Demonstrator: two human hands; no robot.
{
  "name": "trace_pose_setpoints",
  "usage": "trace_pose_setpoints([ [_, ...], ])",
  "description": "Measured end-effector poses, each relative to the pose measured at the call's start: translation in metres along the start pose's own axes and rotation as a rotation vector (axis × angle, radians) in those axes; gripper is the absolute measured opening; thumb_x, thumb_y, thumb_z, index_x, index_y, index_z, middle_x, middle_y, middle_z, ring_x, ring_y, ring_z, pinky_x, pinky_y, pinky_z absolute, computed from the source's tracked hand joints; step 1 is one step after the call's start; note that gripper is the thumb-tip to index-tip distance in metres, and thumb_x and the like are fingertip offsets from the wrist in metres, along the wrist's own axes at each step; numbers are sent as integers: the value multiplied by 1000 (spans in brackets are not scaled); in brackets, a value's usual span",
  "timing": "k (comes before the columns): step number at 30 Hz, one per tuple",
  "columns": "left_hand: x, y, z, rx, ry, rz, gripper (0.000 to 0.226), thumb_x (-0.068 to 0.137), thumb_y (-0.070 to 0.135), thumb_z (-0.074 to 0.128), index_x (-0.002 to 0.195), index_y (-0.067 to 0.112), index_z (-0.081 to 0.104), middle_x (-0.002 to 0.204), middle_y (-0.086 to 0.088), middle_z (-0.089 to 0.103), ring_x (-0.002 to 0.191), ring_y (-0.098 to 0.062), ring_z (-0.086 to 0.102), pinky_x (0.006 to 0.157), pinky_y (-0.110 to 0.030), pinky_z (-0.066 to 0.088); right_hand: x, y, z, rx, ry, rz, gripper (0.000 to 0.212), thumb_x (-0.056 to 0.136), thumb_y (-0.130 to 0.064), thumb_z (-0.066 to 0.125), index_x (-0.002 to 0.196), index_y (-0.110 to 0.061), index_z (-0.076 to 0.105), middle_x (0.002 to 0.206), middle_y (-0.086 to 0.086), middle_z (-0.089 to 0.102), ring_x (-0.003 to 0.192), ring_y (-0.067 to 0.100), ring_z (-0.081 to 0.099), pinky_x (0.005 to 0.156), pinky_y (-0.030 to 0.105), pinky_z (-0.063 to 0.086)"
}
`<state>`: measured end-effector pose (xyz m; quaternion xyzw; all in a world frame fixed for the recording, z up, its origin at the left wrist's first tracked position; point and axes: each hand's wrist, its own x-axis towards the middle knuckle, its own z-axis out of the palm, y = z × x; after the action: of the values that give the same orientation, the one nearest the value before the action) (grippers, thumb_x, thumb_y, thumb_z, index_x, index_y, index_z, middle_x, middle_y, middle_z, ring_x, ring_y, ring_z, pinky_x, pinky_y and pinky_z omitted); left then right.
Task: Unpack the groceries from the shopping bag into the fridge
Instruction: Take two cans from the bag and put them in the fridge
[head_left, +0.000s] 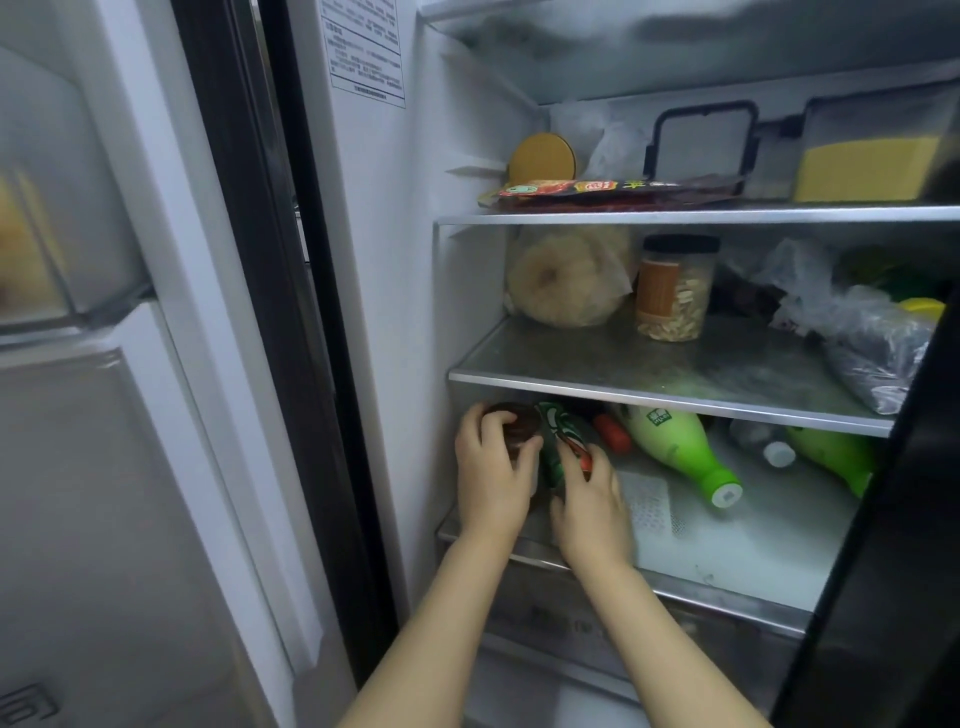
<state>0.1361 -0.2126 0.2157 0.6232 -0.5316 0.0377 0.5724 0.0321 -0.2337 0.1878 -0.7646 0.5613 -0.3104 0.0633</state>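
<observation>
Both my hands reach into the lowest open shelf (727, 556) of the fridge. My left hand (493, 467) is closed around a dark brown jar (517, 423) at the shelf's far left. Right beside it, my right hand (592, 499) grips a green packet (558, 441) with white and red print, held upright against the jar. The shopping bag is out of view.
A green bottle (680, 447) lies on its side to the right, with a second green one (836, 457) and a clear bottle (763, 441) behind. The middle shelf holds a bagged round food (566, 280), a jar (675, 291) and bags. The dark fridge door (893, 519) stands at right.
</observation>
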Motion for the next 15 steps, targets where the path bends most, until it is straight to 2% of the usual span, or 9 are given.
trace_pose_setpoints([
  [3,-6,0,-2,65,-99,-32,52,77,19,72,124,10,51,142,-12,35,125,-25,43,101,-33,42,-4,2,-4,12,-4,18,61,87,-13,55,143,-27,32,147,9,25,129,28,36,96,36,42],
  [7,-5,2,-1,27,-107,-21,52,77,7,70,125,8,50,140,-11,37,123,-25,46,101,-29,41,-7,3,-5,10,22,36,58,88,-16,57,141,-27,36,146,9,29,127,27,40,93,35,44],
  [11,2,1,4,10,-120,-40,52,79,6,69,127,9,48,138,-9,37,120,-21,48,101,-32,45,-9,2,-3,6,39,41,57,88,-16,58,140,-28,38,145,8,31,127,26,40,90,36,46],
  [15,7,0,8,49,-146,-22,54,83,8,66,133,9,44,141,-11,36,121,-19,46,100,-18,34,-7,1,-4,-54,16,27,60,89,-18,55,142,-31,30,148,7,25,128,25,37,88,35,47],
])
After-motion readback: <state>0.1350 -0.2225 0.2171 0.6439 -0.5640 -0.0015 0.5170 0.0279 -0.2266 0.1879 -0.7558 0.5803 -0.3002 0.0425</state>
